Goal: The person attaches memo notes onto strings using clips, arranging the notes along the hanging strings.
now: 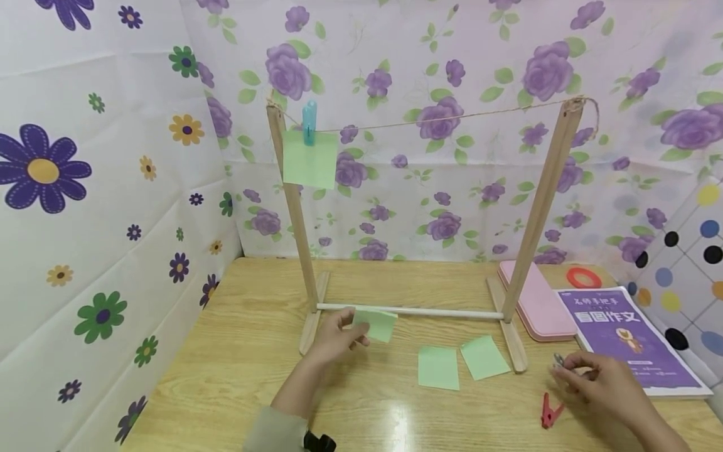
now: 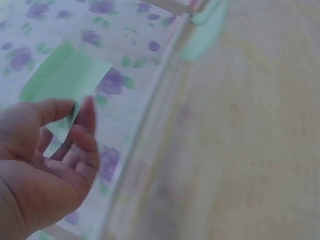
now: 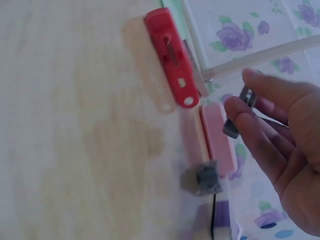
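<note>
In the head view my left hand (image 1: pixel 332 339) pinches a green paper note (image 1: pixel 381 326) between thumb and fingers, low in front of the wooden frame's white crossbar (image 1: pixel 418 311). The left wrist view shows the same note (image 2: pixel 65 75) held at one corner. My right hand (image 1: pixel 607 384) holds a small grey clothespin (image 3: pixel 247 96) between thumb and fingertips, over the table's right side. Below it lies a red clothespin (image 1: pixel 549 412). Another grey clothespin (image 3: pixel 207 177) rests on the table in the right wrist view. Two green notes (image 1: pixel 439 368) lie between the hands.
A string (image 1: pixel 395 125) spans the frame's two posts (image 1: pixel 543 207). A blue clothespin (image 1: pixel 309 122) holds a green note (image 1: pixel 313 166) at its left end. On the right are a pink case (image 1: pixel 533 301), a purple book (image 1: pixel 632 339) and a red ring (image 1: pixel 583 277).
</note>
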A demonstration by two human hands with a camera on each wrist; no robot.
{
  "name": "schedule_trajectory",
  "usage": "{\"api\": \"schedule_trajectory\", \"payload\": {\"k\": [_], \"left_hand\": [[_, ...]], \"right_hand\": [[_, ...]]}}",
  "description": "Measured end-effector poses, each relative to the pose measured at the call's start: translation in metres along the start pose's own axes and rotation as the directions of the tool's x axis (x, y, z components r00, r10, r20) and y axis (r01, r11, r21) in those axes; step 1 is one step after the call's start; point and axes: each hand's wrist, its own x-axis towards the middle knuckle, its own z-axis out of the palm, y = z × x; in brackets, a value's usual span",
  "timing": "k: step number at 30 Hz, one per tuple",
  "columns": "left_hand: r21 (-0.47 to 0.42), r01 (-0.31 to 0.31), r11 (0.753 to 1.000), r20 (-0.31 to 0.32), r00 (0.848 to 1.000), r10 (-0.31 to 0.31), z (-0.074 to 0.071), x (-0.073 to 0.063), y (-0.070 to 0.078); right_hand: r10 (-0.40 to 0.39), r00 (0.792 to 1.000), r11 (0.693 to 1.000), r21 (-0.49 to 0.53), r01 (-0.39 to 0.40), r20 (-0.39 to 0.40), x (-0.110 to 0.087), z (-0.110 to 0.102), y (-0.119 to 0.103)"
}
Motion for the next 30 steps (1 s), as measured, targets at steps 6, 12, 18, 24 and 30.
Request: {"api": "schedule_trajectory", "payload": {"k": [6, 12, 18, 24, 30], "left_hand": [[-0.121, -0.065, 0.990, -0.064, 0.996, 0.058, -0.003, 0.010, 0.029], [-0.164, -0.104, 0.981, -0.102, 0.991, 0.088, -0.001, 0.017, 0.054], [-0.244, -0.139, 0.960, -0.196, 0.976, 0.091, 0.007, 0.028, 0.080], [-0.242, -0.213, 0.947, -0.263, 0.954, 0.147, 0.016, 0.036, 0.107], [-0.288, -0.259, 0.922, -0.302, 0.938, 0.169, 0.024, 0.041, 0.126]], "right_hand": [[-0.116, 0.991, 0.991, 0.052, 0.120, -0.069, 0.013, -0.002, -0.016], [-0.071, 0.997, 0.961, 0.267, 0.068, 0.002, 0.024, -0.008, -0.041], [-0.096, 0.995, 0.896, 0.434, 0.094, -0.018, 0.043, -0.015, -0.072], [-0.182, 0.982, 0.835, 0.519, 0.181, -0.050, 0.062, -0.024, -0.112], [-0.341, 0.927, 0.750, 0.550, 0.367, -0.155, 0.086, -0.040, -0.158]]}}
